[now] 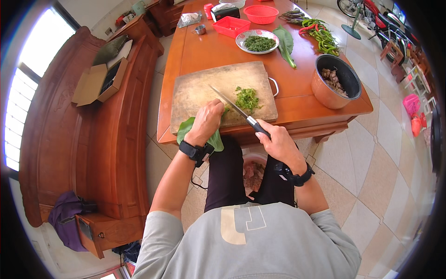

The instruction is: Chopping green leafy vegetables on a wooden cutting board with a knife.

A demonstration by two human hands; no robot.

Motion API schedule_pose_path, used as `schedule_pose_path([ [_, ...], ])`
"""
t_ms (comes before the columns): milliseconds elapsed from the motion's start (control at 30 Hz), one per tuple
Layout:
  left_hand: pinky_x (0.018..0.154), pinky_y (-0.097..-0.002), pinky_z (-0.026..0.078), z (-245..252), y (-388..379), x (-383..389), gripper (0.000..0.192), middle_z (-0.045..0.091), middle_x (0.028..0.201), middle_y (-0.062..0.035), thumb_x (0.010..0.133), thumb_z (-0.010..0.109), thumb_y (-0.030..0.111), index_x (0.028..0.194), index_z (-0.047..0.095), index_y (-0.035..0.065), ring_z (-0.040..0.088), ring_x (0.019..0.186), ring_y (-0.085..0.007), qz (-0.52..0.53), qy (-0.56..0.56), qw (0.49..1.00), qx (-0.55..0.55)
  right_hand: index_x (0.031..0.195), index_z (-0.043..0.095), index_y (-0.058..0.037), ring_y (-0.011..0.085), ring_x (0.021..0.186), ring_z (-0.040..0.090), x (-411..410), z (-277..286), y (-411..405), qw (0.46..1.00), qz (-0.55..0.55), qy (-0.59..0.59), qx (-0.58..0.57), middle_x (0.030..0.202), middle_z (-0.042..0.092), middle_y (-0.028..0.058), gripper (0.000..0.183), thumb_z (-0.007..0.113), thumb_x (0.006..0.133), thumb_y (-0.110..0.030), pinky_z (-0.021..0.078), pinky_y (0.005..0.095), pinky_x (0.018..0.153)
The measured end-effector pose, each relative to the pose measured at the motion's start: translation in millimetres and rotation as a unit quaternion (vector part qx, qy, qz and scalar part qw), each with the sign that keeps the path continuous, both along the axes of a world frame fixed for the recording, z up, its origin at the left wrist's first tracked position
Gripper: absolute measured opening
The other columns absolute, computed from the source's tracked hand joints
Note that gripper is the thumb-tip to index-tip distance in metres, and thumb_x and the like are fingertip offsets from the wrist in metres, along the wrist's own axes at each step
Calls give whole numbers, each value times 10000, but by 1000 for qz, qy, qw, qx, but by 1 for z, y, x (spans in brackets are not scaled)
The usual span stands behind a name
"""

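Observation:
My left hand [209, 117] grips a bunch of green leaves [186, 128] near the front edge of a worn wooden cutting board [205, 83]; the broad leaves hang past that edge under my wrist. In my right hand [278, 141] is the black handle of a kitchen knife [234, 106]. Its blade slants up and left across the board, just right of my left fingers. Whether the edge touches the leaves I cannot tell. To the right of the blade lies a small heap of chopped greens [247, 98]. A white handle [274, 87] sticks out from the board's right side.
A patterned bowl of chopped greens [258, 42], a loose leaf [285, 45] and red plastic baskets [231, 27] stand beyond the board. Green chillies [325, 40] and a pot of garlic [336, 82] are on the right. Between my legs is a bucket of scraps [254, 171].

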State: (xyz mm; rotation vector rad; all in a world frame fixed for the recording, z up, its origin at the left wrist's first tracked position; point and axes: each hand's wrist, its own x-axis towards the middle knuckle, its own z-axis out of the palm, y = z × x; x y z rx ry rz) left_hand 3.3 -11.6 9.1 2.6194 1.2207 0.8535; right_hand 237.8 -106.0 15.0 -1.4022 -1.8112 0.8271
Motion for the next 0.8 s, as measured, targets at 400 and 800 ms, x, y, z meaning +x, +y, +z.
schedule_pose_path([
  [400,661,-450,446,1,0,1,62,549,824,-211,809,578,-33,781,523,-41,544,778,-420,-3,-7,1000,5,1187,583,-18,449,783,589,16,22,-14,999,35,15,-11,827,610,272,341,603,858,-108,476,469,677],
  [800,675,-449,451,1,-2,1,54,550,832,-206,810,570,-31,779,525,-33,547,781,-408,8,2,1000,-4,1164,586,-24,452,784,588,17,25,-10,998,57,11,4,804,601,274,322,596,851,-101,470,485,679],
])
